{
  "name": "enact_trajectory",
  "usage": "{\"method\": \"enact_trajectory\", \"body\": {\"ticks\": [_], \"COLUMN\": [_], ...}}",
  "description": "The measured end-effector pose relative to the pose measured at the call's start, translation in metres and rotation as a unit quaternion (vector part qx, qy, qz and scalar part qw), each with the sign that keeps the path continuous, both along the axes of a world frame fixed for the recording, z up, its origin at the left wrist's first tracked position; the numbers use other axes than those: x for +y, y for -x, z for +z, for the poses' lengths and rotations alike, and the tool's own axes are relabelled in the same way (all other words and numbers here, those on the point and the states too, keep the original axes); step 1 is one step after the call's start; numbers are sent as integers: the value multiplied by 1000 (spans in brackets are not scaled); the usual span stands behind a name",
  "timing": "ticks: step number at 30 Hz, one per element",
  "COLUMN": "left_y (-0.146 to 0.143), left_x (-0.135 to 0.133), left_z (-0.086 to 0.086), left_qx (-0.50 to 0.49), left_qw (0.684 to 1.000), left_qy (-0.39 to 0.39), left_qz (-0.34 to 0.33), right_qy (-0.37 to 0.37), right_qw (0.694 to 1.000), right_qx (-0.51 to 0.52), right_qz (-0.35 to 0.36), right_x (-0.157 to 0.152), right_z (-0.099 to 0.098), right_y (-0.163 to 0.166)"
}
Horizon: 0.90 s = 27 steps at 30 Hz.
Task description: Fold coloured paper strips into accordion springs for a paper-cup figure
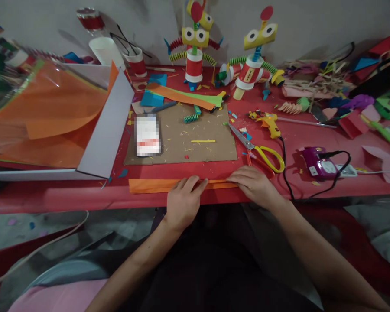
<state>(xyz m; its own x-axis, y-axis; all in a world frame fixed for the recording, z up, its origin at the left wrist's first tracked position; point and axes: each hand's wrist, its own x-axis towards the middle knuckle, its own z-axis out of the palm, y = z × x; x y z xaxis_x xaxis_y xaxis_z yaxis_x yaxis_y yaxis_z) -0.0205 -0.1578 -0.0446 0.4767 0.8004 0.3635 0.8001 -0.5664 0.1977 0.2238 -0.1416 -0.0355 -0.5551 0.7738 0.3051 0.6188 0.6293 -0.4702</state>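
Note:
A long orange paper strip [149, 185] lies along the front edge of the red table [68, 197]. My left hand [183, 200] rests on the strip's middle, fingers stretched forward and pressed flat on the paper. My right hand [254, 183] lies flat on the strip's right end, fingers pointing left and close together. Both hands press the paper down; neither grips it.
A brown cardboard mat [198, 143] lies behind the strip. Yellow-handled scissors [263, 154], a yellow glue gun [269, 123] and a purple device [316, 164] with black cables sit to the right. Orange sheets [48, 117] are piled left. Two paper-cup figures [195, 47] stand at the back.

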Motion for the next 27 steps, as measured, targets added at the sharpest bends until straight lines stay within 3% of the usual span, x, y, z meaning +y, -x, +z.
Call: {"method": "enact_trajectory", "body": {"ticks": [11, 19, 27], "left_y": [0, -9, -15], "left_x": [0, -3, -6], "left_z": [-4, 11, 11], "left_qx": [31, 125, 139], "left_qw": [999, 991, 989], "left_qy": [-10, -45, -9], "left_qz": [-7, -31, -45], "right_qy": [-53, -89, -100], "right_qw": [994, 982, 971], "right_qx": [-92, -166, -219], "right_qz": [12, 21, 5], "right_x": [-15, -19, -29], "right_z": [0, 8, 8], "right_y": [-1, -3, -7]}}
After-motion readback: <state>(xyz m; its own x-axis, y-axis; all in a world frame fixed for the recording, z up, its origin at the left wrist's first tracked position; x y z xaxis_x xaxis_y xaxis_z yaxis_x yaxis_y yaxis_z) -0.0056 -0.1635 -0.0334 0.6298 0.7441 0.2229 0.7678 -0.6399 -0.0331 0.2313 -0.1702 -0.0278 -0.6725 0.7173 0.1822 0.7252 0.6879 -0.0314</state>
